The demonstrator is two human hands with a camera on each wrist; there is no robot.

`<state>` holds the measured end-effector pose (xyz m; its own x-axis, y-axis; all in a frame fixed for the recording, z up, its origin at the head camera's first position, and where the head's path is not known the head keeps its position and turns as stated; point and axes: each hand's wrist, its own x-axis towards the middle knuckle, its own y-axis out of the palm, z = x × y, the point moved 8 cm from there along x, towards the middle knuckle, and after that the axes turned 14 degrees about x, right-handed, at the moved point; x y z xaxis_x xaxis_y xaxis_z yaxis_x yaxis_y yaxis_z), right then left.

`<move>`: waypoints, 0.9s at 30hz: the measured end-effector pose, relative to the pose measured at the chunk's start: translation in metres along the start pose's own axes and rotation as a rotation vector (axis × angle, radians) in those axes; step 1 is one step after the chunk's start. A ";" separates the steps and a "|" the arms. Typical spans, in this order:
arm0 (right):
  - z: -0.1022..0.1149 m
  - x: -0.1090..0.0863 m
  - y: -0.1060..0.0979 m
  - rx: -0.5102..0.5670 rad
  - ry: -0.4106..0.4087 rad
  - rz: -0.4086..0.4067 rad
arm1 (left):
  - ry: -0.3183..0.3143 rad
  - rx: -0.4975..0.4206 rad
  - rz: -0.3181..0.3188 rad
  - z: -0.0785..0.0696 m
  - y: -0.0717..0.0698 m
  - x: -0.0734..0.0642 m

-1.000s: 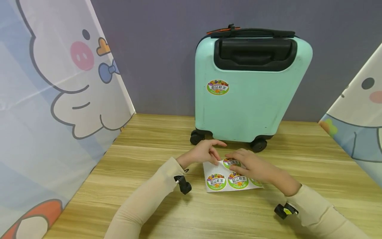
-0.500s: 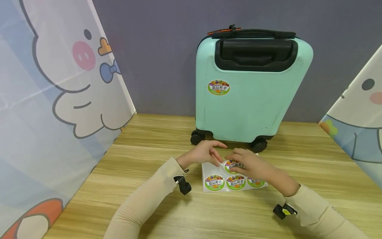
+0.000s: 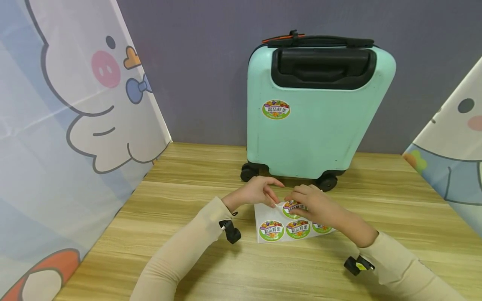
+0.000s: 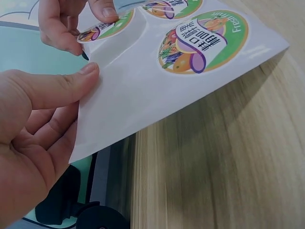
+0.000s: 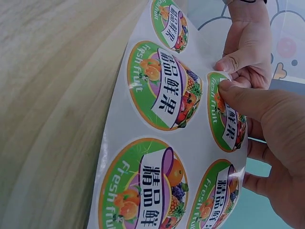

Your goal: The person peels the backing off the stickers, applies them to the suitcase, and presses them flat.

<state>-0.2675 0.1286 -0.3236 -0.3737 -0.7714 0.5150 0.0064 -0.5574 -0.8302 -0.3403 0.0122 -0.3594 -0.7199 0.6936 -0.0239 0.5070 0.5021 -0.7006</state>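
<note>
A white sheet [image 3: 268,214] of oval fruit stickers is held tilted over the table, in front of the suitcase. My left hand [image 3: 256,193] pinches its far edge beside a blank spot, thumb on top and fingers beneath, as the left wrist view shows. To the right, my right hand [image 3: 318,205] grips the same edge, its thumb on a back-row sticker [image 5: 224,124] and its fingers behind the sheet. Front-row stickers, such as the leftmost sticker [image 3: 271,230], lie flat on the backing. The right hand covers part of the back row in the head view.
A mint-green suitcase [image 3: 301,129] with black wheels stands upright at the back against a grey wall [image 3: 196,75]. One matching sticker [image 3: 276,109] is on its upper left. Cartoon-printed cloths [image 3: 34,167] border the wooden table [image 3: 180,167] on both sides.
The sheet has shifted slightly left and its tilt has varied, showing more of the right front sticker than a second ago. Both hands stay almost in place.
</note>
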 end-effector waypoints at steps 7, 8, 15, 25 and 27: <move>0.000 0.001 -0.001 -0.012 -0.007 -0.011 | -0.016 -0.011 0.015 -0.001 0.000 -0.001; 0.000 0.001 -0.001 -0.013 -0.009 -0.015 | -0.018 -0.011 0.015 -0.001 0.000 -0.001; 0.001 0.002 -0.004 0.026 -0.050 -0.048 | -0.004 -0.011 0.015 0.001 0.002 0.001; 0.002 0.003 -0.005 0.062 -0.087 -0.067 | 0.008 -0.011 0.000 -0.001 0.003 0.001; 0.001 0.003 -0.005 0.065 -0.085 -0.064 | 0.009 -0.007 -0.002 -0.001 0.003 0.000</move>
<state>-0.2674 0.1287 -0.3174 -0.2954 -0.7555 0.5848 0.0464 -0.6228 -0.7810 -0.3387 0.0144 -0.3607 -0.7167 0.6972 -0.0163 0.5092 0.5072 -0.6953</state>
